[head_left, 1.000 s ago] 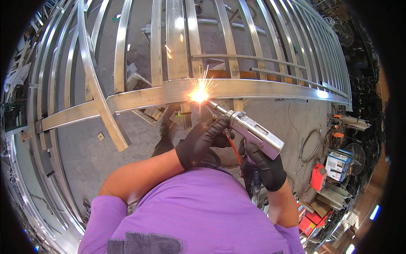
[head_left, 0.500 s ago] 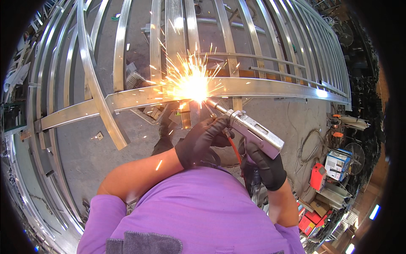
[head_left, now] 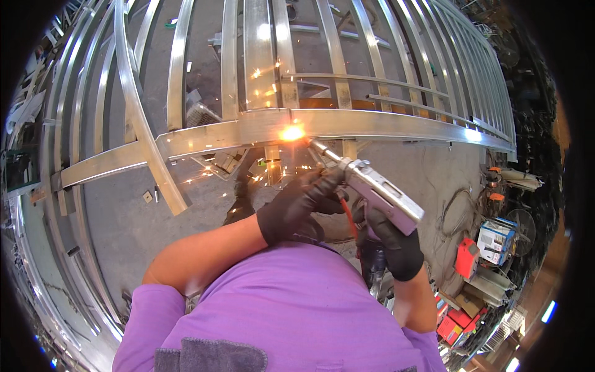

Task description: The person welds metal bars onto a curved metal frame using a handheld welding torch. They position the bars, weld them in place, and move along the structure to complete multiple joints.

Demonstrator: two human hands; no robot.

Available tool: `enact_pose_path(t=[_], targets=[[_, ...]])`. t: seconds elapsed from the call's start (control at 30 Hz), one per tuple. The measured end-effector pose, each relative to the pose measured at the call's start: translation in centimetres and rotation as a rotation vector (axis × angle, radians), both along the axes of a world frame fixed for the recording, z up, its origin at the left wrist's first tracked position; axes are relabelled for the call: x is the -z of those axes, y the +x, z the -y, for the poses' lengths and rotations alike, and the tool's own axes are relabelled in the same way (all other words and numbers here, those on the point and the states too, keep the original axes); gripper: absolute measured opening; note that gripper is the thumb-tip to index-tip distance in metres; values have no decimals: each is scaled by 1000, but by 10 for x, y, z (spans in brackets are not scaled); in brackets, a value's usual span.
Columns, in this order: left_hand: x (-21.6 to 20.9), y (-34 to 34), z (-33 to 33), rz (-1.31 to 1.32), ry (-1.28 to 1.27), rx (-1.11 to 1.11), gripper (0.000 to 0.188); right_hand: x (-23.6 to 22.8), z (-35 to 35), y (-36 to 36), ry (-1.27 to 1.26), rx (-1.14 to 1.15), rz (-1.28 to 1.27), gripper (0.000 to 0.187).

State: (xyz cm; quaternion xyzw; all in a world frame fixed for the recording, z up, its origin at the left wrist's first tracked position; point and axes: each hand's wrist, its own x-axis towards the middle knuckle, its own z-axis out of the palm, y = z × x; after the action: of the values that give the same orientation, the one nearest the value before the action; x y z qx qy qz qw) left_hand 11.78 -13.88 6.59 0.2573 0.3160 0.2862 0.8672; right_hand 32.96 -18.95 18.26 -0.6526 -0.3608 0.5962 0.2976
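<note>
A metal welding gun point(head_left: 381, 193) is tilted up and to the left, its nozzle close to a small orange glow point(head_left: 292, 132) on the long crosswise steel tube point(head_left: 384, 124). My right hand point(head_left: 396, 242), in a black glove, is wrapped round the gun's rear underside. At the front of the gun, by the base of the nozzle, my gloved left hand point(head_left: 304, 198) is closed; its fingertips are partly hidden. A red cable point(head_left: 348, 217) hangs between the two hands.
Parallel steel tubes point(head_left: 257, 56) form a large frame ahead. One loose tube point(head_left: 141, 118) slants across the crosswise tube at left. On the right floor stand a red box point(head_left: 466, 258), a blue-and-white machine point(head_left: 496, 240), a fan point(head_left: 522, 232) and a coiled cable point(head_left: 455, 204).
The big burst of white sparks has shrunk to a small orange glow with scattered sparks. The gun's rear end and my right hand have shifted slightly right and down.
</note>
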Motion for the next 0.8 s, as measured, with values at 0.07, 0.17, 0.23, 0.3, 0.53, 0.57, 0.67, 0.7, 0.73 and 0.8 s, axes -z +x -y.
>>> enact_pose_path(t=[0.07, 0.17, 0.23, 0.3, 0.53, 0.57, 0.67, 0.7, 0.73, 0.8], targets=[[-17, -14, -4, 27, 130, 148, 65, -3, 9, 10, -2, 31, 25, 38], [-12, -20, 5, 22, 177, 214, 73, -3, 13, 14, 17, 66, 40, 37], [-1, -31, 12, 44, 281, 244, 76, 1, 22, 20, 96, 97, 99, 32], [-3, -45, 20, 3, 136, 274, 77, -4, 24, 15, 65, 80, 42, 31], [-4, -107, 51, -187, 129, -13, 59, 15, 44, 25, 125, 53, 131, 32], [-13, -117, 52, -272, 118, -39, 56, 18, 45, 33, 118, 34, 140, 32], [-14, -136, 52, -394, 96, -252, 47, 22, 46, 39, 162, 40, 140, 32], [-1, -137, 49, -481, 208, -316, 45, 20, 47, 33, 181, 68, 131, 32], [10, -136, 42, -560, 322, -377, 43, 17, 48, 27, 200, 103, 125, 32], [14, -141, 37, -459, 325, -500, 39, 2, 41, 11, 195, 83, 103, 29]])
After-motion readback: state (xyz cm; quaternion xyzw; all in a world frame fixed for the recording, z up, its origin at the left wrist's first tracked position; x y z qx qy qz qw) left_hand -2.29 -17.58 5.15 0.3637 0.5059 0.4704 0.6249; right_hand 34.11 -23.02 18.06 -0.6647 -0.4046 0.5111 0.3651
